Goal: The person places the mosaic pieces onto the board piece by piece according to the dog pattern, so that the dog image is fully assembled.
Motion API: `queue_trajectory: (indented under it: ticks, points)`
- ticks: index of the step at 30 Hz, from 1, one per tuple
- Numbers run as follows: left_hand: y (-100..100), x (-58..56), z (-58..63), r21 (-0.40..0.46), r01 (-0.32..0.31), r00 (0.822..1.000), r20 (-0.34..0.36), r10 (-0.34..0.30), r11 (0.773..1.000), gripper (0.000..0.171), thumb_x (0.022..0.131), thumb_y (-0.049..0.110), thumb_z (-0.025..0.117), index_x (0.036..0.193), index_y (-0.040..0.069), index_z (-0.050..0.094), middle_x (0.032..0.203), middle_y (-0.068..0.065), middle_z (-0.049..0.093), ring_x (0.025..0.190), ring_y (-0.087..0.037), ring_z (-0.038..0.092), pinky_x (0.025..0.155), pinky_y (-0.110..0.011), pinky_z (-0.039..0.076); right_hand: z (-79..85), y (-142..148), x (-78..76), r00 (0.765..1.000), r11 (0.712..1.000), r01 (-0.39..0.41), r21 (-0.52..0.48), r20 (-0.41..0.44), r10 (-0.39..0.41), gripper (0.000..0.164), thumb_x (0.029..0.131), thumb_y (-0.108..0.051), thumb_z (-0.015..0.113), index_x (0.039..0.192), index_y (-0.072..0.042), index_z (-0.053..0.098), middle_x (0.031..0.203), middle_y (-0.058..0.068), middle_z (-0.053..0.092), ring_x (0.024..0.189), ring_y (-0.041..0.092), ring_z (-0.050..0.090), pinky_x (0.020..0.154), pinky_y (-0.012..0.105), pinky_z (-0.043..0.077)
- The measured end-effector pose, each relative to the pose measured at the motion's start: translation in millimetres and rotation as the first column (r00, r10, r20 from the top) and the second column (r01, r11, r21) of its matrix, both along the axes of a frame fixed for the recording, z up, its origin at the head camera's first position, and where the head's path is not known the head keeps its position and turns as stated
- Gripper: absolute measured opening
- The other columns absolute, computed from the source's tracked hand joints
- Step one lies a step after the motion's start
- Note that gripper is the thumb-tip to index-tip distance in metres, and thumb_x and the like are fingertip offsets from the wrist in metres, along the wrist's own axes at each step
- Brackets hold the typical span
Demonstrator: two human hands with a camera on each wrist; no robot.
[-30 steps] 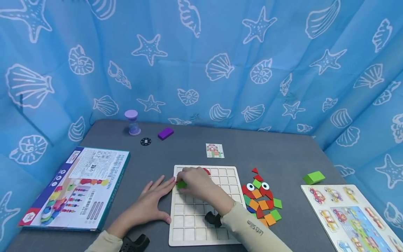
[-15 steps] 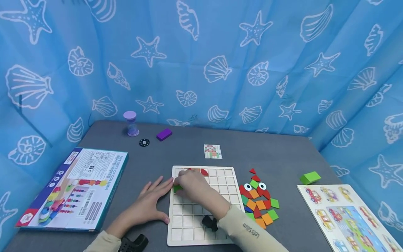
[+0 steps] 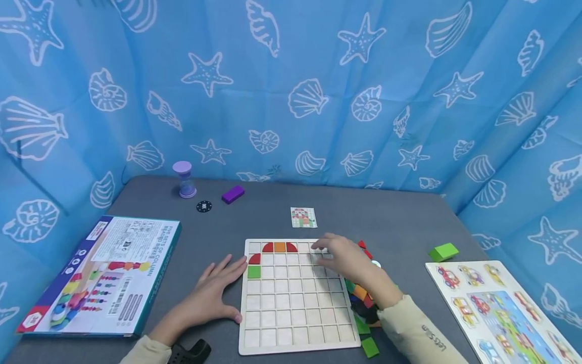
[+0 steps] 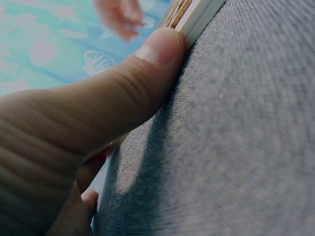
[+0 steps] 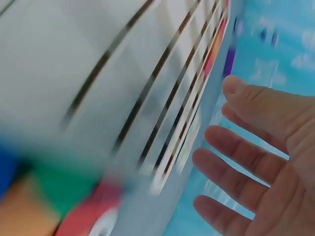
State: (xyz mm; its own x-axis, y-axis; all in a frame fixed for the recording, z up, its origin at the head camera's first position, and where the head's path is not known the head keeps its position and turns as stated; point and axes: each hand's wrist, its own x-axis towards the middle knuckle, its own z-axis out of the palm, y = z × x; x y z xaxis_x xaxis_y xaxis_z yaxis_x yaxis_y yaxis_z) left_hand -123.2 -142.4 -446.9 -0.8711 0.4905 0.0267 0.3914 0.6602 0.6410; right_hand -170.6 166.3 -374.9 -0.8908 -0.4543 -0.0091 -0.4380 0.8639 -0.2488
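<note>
A pale wooden grid board (image 3: pixel 295 303) lies in the middle of the table. Along its top row an orange square tile (image 3: pixel 279 247) sits between two red quarter-round tiles. Lower down, in the left column, a red quarter-round tile (image 3: pixel 255 259) lies above a green square tile (image 3: pixel 254 272). With fingers spread, my left hand (image 3: pixel 211 293) touches the board's left edge; its thumb (image 4: pixel 160 49) meets the rim in the left wrist view. Over the board's upper right hovers my right hand (image 3: pixel 347 260), holding nothing, its fingers (image 5: pixel 231 172) apart and relaxed. My right forearm partly hides the loose tiles.
Loose coloured tiles (image 3: pixel 370 347) lie right of the board. A small pattern card (image 3: pixel 303 217) is behind it. A boxed toy (image 3: pixel 123 273) stands left; a vehicle puzzle board (image 3: pixel 509 303) and green block (image 3: pixel 443 252) are right. Hourglass (image 3: pixel 184 179) and purple block (image 3: pixel 233 194) sit at the back.
My right hand has let go of the green tile in the left column and moved right across the board toward the loose tiles. My left hand stays at the edge.
</note>
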Motion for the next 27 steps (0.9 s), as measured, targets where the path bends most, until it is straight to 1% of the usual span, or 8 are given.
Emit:
queue_trajectory:
  ticks: [5, 7, 10, 13, 16, 20, 23, 27]
  points:
    - [-2.4, 0.9, 0.1, 0.009, -0.007, 1.000, -0.005, 0.007, 1.000, 0.114, 0.045, 0.063, 0.069, 0.141, 0.018, 0.027, 0.147, 0.005, 0.021, 0.136, -0.029, 0.008, 0.103, -0.055, -0.001, 0.3, 45.6, 2.1, 0.994, 0.994, 0.106, 0.006, 0.018, -0.106, 0.028, 0.076, -0.017, 0.069, 0.104, -0.012, 0.065, 0.098, 0.002, 0.060, 0.083, 0.018, 0.058, 0.068, 0.032, 0.050]
    - [-2.6, 0.9, -0.1, 0.017, -0.007, 1.000, -0.009, 0.007, 1.000, 0.114, 0.045, 0.063, 0.069, 0.141, 0.018, 0.027, 0.147, 0.005, 0.021, 0.136, -0.029, 0.008, 0.103, -0.055, -0.001, -0.5, 58.9, 2.2, 0.991, 0.991, 0.135, 0.010, 0.020, -0.136, 0.028, 0.076, -0.015, 0.069, 0.104, -0.011, 0.065, 0.100, 0.003, 0.060, 0.086, 0.020, 0.058, 0.070, 0.035, 0.051]
    - [-1.6, 0.0, -0.5, 0.017, -0.008, 1.000, -0.003, 0.008, 1.000, 0.113, 0.045, 0.063, 0.070, 0.141, 0.019, 0.027, 0.147, 0.007, 0.021, 0.136, -0.028, 0.008, 0.103, -0.055, -0.001, -2.1, 73.7, 1.7, 0.986, 0.986, 0.167, 0.023, 0.012, -0.167, 0.028, 0.076, -0.015, 0.069, 0.103, -0.011, 0.065, 0.100, 0.004, 0.060, 0.085, 0.019, 0.058, 0.072, 0.037, 0.050]
    - [-0.3, -0.7, -0.6, 0.008, -0.009, 1.000, 0.008, 0.009, 1.000, 0.113, 0.045, 0.063, 0.070, 0.141, 0.021, 0.026, 0.147, 0.008, 0.020, 0.136, -0.027, 0.008, 0.103, -0.054, -0.002, -3.6, 83.5, 1.3, 0.980, 0.979, 0.200, 0.032, 0.007, -0.201, 0.028, 0.076, -0.018, 0.069, 0.103, -0.011, 0.066, 0.099, 0.003, 0.061, 0.084, 0.017, 0.056, 0.073, 0.038, 0.050]
    - [0.3, -1.0, -0.2, 0.010, -0.008, 1.000, 0.009, 0.008, 1.000, 0.113, 0.045, 0.063, 0.070, 0.141, 0.020, 0.026, 0.147, 0.007, 0.020, 0.136, -0.027, 0.007, 0.103, -0.054, -0.002, -4.1, 91.1, 0.0, 0.971, 0.971, 0.239, 0.034, 0.005, -0.239, 0.028, 0.076, -0.018, 0.070, 0.102, -0.010, 0.065, 0.094, 0.003, 0.060, 0.080, 0.017, 0.055, 0.069, 0.036, 0.050]
    - [0.3, -0.9, 0.4, 0.018, -0.004, 1.000, 0.006, 0.004, 1.000, 0.113, 0.046, 0.063, 0.070, 0.141, 0.019, 0.026, 0.147, 0.006, 0.020, 0.136, -0.029, 0.008, 0.103, -0.055, -0.001, -4.5, 100.6, -5.1, 0.948, 0.948, 0.317, 0.033, 0.002, -0.317, 0.028, 0.076, -0.016, 0.069, 0.103, -0.009, 0.065, 0.089, 0.006, 0.058, 0.077, 0.019, 0.053, 0.064, 0.036, 0.049]
    - [0.6, -0.6, 0.7, 0.008, -0.005, 1.000, 0.016, 0.005, 1.000, 0.113, 0.046, 0.063, 0.070, 0.141, 0.020, 0.026, 0.147, 0.007, 0.019, 0.136, -0.027, 0.007, 0.103, -0.054, -0.002, -6.8, 106.5, -9.9, 0.934, 0.935, 0.354, 0.032, 0.029, -0.355, 0.027, 0.077, -0.015, 0.068, 0.103, -0.009, 0.065, 0.090, 0.007, 0.058, 0.078, 0.020, 0.053, 0.065, 0.038, 0.049]
    - [1.5, -0.8, 0.3, -0.006, -0.005, 1.000, 0.022, 0.005, 1.000, 0.113, 0.045, 0.064, 0.070, 0.141, 0.021, 0.026, 0.147, 0.008, 0.019, 0.136, -0.026, 0.007, 0.103, -0.054, -0.002, -10.5, 111.5, -14.3, 0.925, 0.929, 0.368, 0.037, 0.088, -0.370, 0.023, 0.077, -0.016, 0.068, 0.100, -0.009, 0.065, 0.086, 0.005, 0.059, 0.075, 0.018, 0.052, 0.066, 0.037, 0.048]
